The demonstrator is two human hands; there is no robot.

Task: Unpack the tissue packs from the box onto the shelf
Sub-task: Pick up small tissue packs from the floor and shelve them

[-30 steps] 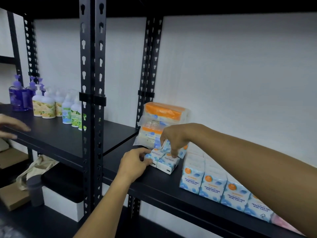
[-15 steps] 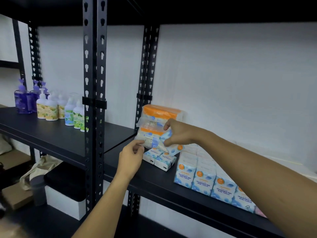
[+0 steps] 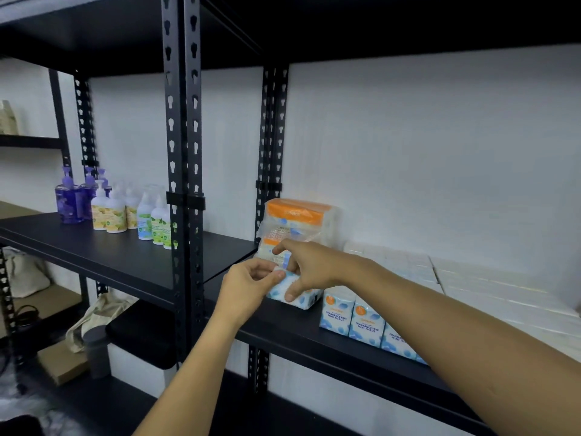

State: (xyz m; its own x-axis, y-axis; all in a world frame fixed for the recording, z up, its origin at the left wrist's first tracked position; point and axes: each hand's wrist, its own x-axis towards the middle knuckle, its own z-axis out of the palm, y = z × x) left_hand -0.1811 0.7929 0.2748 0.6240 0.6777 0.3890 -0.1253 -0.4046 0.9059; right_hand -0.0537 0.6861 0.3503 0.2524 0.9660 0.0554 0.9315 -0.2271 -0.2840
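Nearest the viewer, two bare forearms reach in from below and from the right toward the front of the black metal shelf (image 3: 314, 335). The left hand (image 3: 248, 287) pinches the upper left corner of a small white-and-blue mini tissue pack (image 3: 295, 294) between thumb and fingertips, its grip clasped on that pack. The right hand (image 3: 309, 269) lies over the same pack with its thumb pressed on the front face and its index finger extended toward the stack behind; this grip reads as released, steadying more than clasping. The pack sits on the shelf board near the front edge, apparently braced from two sides so it can be squared up.

Just to the right stands a row of upright blue-and-white packs printed "fragrance free mini tissue" (image 3: 366, 324), faces forward, edge to edge, probably so labels read from the aisle. Behind the hands rises a clear-wrapped bundle of orange-topped tissue packs (image 3: 295, 221), set against the perforated black upright (image 3: 272, 152), which likely keeps it from toppling. Further back on the right lie white tissue packs laid flat (image 3: 471, 278).

On the neighbouring shelf to the left stand pump bottles in purple, yellow and green (image 3: 116, 209). The box is not in view.
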